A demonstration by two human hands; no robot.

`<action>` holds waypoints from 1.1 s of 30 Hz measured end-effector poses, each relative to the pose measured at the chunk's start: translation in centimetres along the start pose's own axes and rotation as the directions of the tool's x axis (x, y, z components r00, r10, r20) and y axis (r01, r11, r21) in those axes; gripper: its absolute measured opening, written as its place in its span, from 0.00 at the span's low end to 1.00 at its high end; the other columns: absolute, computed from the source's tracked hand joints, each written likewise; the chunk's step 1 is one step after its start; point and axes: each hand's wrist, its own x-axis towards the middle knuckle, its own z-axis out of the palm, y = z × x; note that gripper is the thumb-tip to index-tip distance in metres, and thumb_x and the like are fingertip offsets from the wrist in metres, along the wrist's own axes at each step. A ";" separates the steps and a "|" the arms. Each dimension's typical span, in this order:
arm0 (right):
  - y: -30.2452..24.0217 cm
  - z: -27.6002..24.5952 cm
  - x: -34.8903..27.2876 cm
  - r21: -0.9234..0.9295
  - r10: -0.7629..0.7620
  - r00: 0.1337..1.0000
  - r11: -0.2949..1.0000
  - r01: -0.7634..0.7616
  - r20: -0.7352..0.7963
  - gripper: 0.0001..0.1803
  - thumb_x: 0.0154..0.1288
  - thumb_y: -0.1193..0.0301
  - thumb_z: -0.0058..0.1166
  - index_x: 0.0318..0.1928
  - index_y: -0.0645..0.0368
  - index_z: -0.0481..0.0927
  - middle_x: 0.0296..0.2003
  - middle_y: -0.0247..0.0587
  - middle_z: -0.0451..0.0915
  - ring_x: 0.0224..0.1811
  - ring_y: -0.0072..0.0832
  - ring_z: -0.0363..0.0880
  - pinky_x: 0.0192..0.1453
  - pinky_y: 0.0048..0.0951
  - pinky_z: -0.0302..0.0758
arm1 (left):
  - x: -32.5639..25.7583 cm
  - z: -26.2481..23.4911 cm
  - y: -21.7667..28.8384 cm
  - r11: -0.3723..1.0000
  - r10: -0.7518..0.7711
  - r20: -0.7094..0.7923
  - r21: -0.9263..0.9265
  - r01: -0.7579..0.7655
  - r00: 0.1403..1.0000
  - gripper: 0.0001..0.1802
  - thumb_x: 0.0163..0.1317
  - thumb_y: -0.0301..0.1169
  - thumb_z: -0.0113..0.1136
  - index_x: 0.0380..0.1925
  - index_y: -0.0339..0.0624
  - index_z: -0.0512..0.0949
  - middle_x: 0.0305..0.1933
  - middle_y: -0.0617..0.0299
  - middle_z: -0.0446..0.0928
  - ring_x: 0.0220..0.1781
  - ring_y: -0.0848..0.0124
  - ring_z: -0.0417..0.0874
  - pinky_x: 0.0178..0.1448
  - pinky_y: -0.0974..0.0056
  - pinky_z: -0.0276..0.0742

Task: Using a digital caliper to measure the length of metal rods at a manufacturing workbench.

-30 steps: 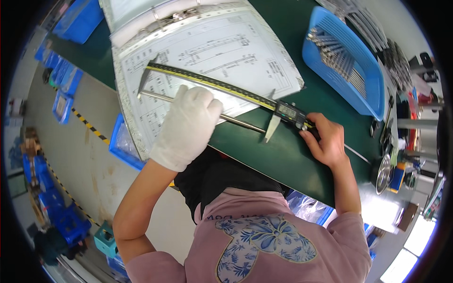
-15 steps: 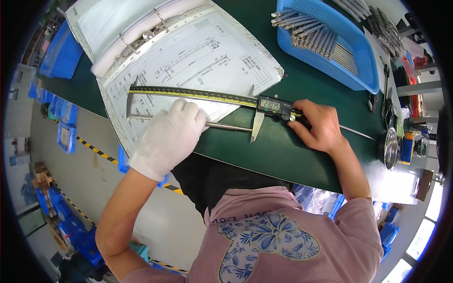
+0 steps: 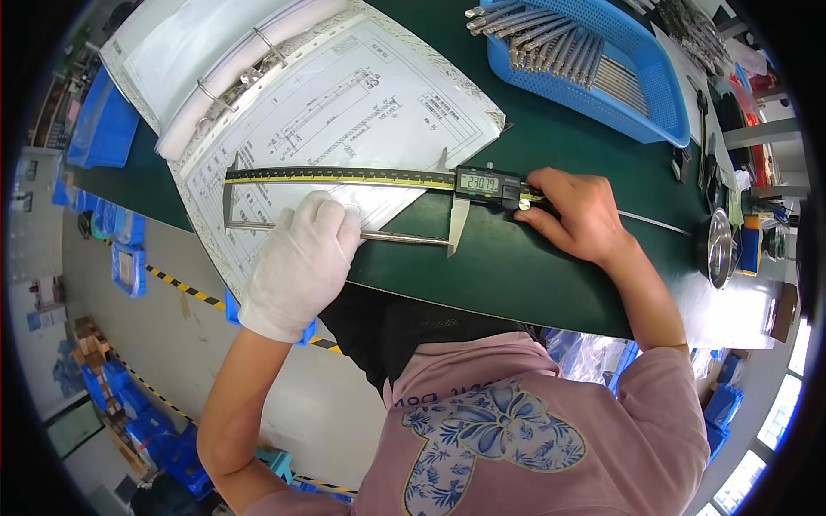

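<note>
My left hand (image 3: 301,262), in a white glove, is closed around the middle of a thin metal rod (image 3: 400,237). The rod lies between the long jaws of a digital caliper (image 3: 344,177), its two ends at or very close to them. My bare right hand (image 3: 581,213) grips the caliper by the right side of its slider, thumb below and fingers above. The slider's small display (image 3: 478,182) is lit with digits. Under the caliper's left part is an open ring binder showing a technical drawing sheet (image 3: 344,112). The glove hides the rod's middle.
A blue perforated basket (image 3: 594,112) with several metal rods stands at the far right of the green table (image 3: 516,284). Further right are a metal bowl (image 3: 716,249) and loose tools. A blue bin (image 3: 107,116) sits at the far left. The table's near edge runs along my body.
The whole view has shifted slightly, with the table things a little further left and up. Both hands keep their holds on the rod and the caliper.
</note>
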 end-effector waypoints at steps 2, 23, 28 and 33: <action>0.0 0.0 -0.1 -0.006 0.016 1.000 1.000 -0.017 -0.014 0.16 0.54 0.58 0.58 0.33 0.57 0.73 0.23 0.39 0.74 0.23 0.41 0.74 0.24 0.36 0.68 | 0.0 0.0 0.0 1.000 0.002 -0.002 -0.004 -0.002 1.000 0.08 0.55 0.31 0.55 0.33 0.39 0.72 0.35 0.56 0.67 0.34 0.60 0.73 0.35 0.60 0.75; 0.3 0.6 -0.2 -0.023 0.055 0.998 0.998 -0.055 0.008 0.18 0.55 0.54 0.55 0.27 0.55 0.69 0.20 0.37 0.72 0.21 0.39 0.73 0.22 0.38 0.67 | -4.8 1.3 1.3 0.825 -0.559 -0.359 -0.326 0.461 0.747 0.17 0.56 0.23 0.54 0.47 0.34 0.69 0.49 0.46 0.69 0.52 0.50 0.71 0.55 0.54 0.68; 0.1 0.7 0.1 -0.020 -0.022 0.999 1.000 0.021 -0.037 0.18 0.54 0.54 0.56 0.27 0.55 0.69 0.19 0.38 0.72 0.20 0.39 0.73 0.22 0.38 0.67 | -5.7 2.5 1.0 0.627 -0.778 -0.414 -0.468 0.622 0.473 0.17 0.60 0.24 0.51 0.50 0.33 0.67 0.54 0.47 0.65 0.56 0.54 0.68 0.59 0.57 0.64; -0.1 0.5 0.0 -0.030 0.028 0.999 0.999 -0.029 -0.035 0.17 0.52 0.55 0.59 0.27 0.55 0.72 0.19 0.37 0.72 0.20 0.38 0.73 0.22 0.36 0.68 | -5.4 2.9 0.3 0.332 -0.943 -0.235 -0.695 0.637 0.235 0.17 0.61 0.26 0.51 0.50 0.32 0.67 0.54 0.49 0.64 0.58 0.59 0.66 0.62 0.59 0.61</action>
